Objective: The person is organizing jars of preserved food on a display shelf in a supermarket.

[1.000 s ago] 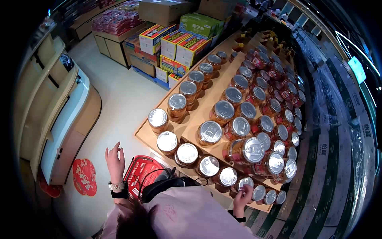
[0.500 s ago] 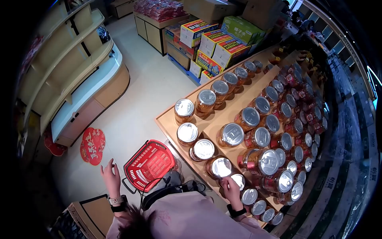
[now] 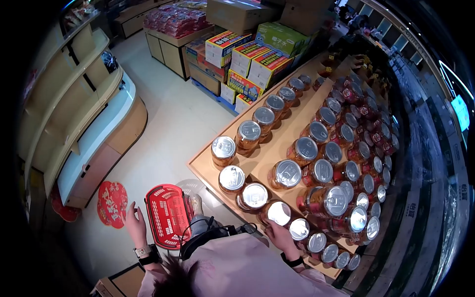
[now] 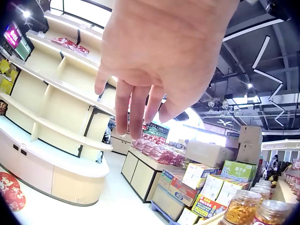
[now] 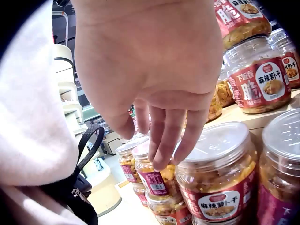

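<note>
My right hand hovers by the front row of plastic jars on the wooden display stand, fingers hanging loosely with nothing in them. In the right wrist view its fingertips overlap the edge of a jar lid; below is a red label, with yellow-orange food inside. The head view puts this hand beside two front-row jars, one with a bright lid, the other with a silver lid. Out to the left, my left hand hangs in the air over the floor, fingers loosely bent and holding nothing.
A red shopping basket stands on the floor between me and the stand. More jars fill the stand, some stacked. Curved shelving lies to the left, stacked cartons ahead, wrapped packs to the right.
My right hand has moved leftward along the front row of jars. The head view has shifted, bringing more of the red basket into sight. The left hand stays empty.
</note>
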A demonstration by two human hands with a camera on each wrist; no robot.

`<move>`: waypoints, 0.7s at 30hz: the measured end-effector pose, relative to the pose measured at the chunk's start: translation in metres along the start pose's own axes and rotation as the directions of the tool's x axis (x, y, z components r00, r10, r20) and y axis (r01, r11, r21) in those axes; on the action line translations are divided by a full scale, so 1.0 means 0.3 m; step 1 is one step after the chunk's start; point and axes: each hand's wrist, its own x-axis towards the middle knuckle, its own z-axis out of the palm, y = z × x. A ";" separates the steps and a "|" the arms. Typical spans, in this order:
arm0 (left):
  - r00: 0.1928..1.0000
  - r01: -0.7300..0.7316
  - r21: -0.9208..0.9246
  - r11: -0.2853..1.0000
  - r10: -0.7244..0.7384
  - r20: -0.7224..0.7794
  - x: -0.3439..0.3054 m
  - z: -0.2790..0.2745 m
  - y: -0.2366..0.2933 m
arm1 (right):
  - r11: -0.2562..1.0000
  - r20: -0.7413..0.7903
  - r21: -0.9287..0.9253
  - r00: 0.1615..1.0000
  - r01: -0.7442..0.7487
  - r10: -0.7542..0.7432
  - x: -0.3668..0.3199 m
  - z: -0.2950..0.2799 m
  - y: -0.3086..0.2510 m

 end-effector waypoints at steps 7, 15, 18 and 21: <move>1.000 -0.001 -0.148 0.989 0.002 0.009 0.446 0.164 -0.118 | 0.997 -0.155 -0.068 0.988 -0.032 0.022 0.225 0.059 -0.210; 0.986 -0.160 -0.252 0.954 0.165 -0.003 0.957 0.260 -0.166 | 0.971 -0.281 -0.091 0.941 -0.222 0.189 0.463 0.180 -0.441; 0.984 -0.176 -0.204 0.963 0.173 -0.032 1.049 0.276 -0.102 | 0.952 -0.259 -0.050 0.924 -0.303 0.280 0.471 0.167 -0.537; 0.988 -0.152 -0.277 0.949 0.148 -0.033 1.100 0.323 -0.059 | 0.939 -0.298 -0.033 0.900 -0.342 0.318 0.463 0.174 -0.545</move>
